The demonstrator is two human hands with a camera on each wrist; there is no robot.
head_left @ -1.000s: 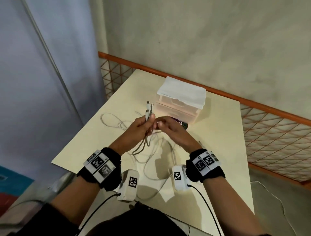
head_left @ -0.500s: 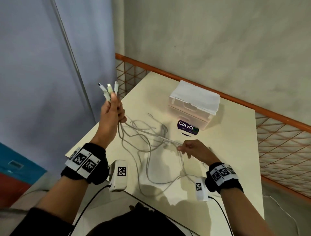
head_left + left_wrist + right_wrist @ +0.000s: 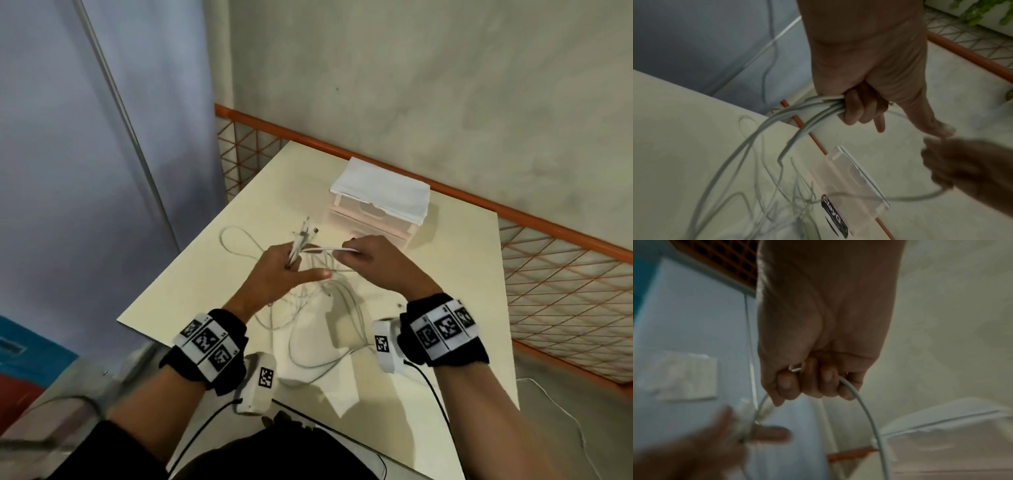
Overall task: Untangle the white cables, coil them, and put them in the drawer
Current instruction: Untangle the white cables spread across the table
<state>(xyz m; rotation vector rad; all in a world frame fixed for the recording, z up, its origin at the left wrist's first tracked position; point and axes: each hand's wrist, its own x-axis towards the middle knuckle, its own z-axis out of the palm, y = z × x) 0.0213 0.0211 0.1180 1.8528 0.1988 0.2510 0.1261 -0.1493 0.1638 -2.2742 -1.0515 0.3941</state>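
Several white cables [image 3: 318, 329] lie tangled on the cream table [image 3: 455, 274]. My left hand [image 3: 291, 263] grips a bundle of cables [image 3: 813, 105] below their plugs [image 3: 305, 233], which stick up past the fingers; the thumb points right. Curled round one white cable [image 3: 863, 402], my right hand [image 3: 363, 253] holds it stretched toward the left hand, just above the tangle. A small translucent drawer unit [image 3: 373, 219] with a white cloth [image 3: 383, 192] on top stands behind the hands, its drawers closed.
A black "ClayG" container [image 3: 834, 216] lies in front of the drawer unit. An orange rail with mesh [image 3: 561, 267] runs behind and right of the table. A grey-blue wall [image 3: 102, 137] is on the left. One loop of cable [image 3: 239, 243] reaches toward the table's left edge.
My left hand came down from its raised position back toward the table centre with the plug bundle. The right hand rose and moved toward it, holding a cable. The head view shifted.
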